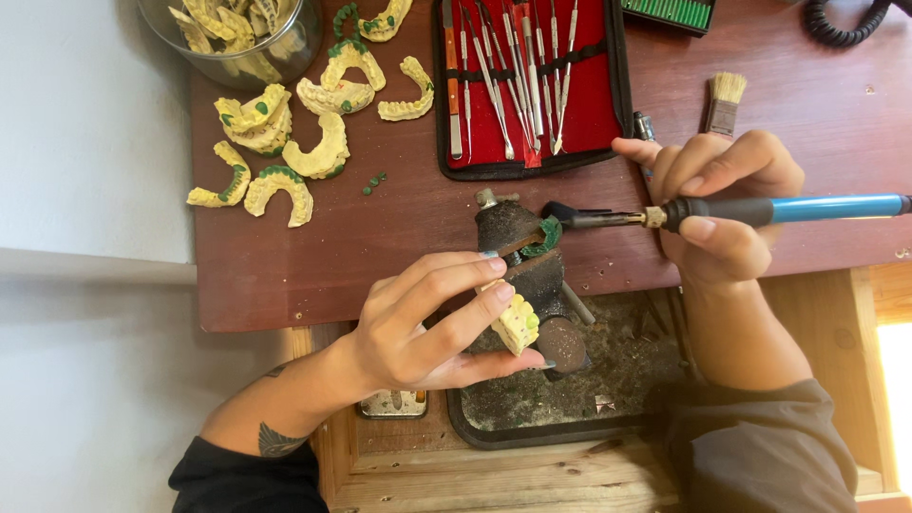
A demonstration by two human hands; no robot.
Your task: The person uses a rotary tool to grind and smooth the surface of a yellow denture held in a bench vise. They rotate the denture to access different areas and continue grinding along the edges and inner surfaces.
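Note:
My left hand (427, 318) grips a yellow plaster dental cast (518, 321) between fingers and thumb, right beside a dark, dusty bench fixture (532, 275). My right hand (722, 204) holds a blue-handled electric heating tool (760, 209) like a pen. Its dark metal tip (570, 217) points left and reaches a green wax piece (549, 234) on top of the fixture.
Several yellow casts with green wax (285, 133) lie at the back left of the brown table (380, 228), beside a glass jar (237, 38) of more. A red-lined instrument case (527, 81), a small brush (725, 103) and a dark tray (570, 408) are nearby.

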